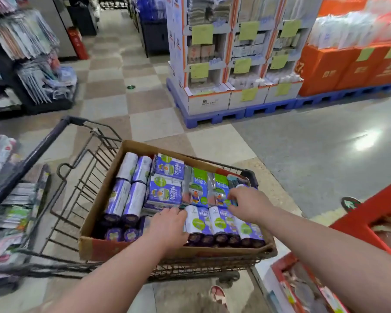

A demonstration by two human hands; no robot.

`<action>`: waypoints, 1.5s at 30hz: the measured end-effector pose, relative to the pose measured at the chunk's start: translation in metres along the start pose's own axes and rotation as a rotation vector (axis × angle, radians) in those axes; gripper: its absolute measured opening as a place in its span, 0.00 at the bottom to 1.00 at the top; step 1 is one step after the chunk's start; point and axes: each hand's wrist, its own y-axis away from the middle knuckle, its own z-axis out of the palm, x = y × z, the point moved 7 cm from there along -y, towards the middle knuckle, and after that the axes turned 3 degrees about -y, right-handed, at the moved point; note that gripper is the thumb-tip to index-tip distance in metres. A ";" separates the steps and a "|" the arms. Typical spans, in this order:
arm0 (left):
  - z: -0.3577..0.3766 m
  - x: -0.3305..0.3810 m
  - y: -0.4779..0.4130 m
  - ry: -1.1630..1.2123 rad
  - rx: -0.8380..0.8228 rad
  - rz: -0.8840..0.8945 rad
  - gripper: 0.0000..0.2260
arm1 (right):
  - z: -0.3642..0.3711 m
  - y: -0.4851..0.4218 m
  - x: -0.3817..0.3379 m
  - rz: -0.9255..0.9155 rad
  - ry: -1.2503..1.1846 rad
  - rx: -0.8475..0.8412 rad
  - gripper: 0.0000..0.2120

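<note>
The left hand curls over the left end of a pack of purple rolls, which lies in the near right corner of a cardboard box. The right hand bends its fingers down onto the pack's far edge; I cannot tell whether they grip it. The hands are apart, one at each end of the pack.

More packs fill the box wall to wall. It sits in a wire cart, with bare wire to its left. A rack stands close on the cart's left and a red bin just to its right. The floor ahead is open up to the blue pallets.

The packs carry green round marks, a cartoon figure and Chinese writing too blurred to read. The orange cartons show "27".
</note>
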 end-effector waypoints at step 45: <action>0.048 -0.028 -0.087 1.136 -0.226 -0.571 0.30 | 0.142 -0.044 0.054 0.749 -1.267 -0.167 0.38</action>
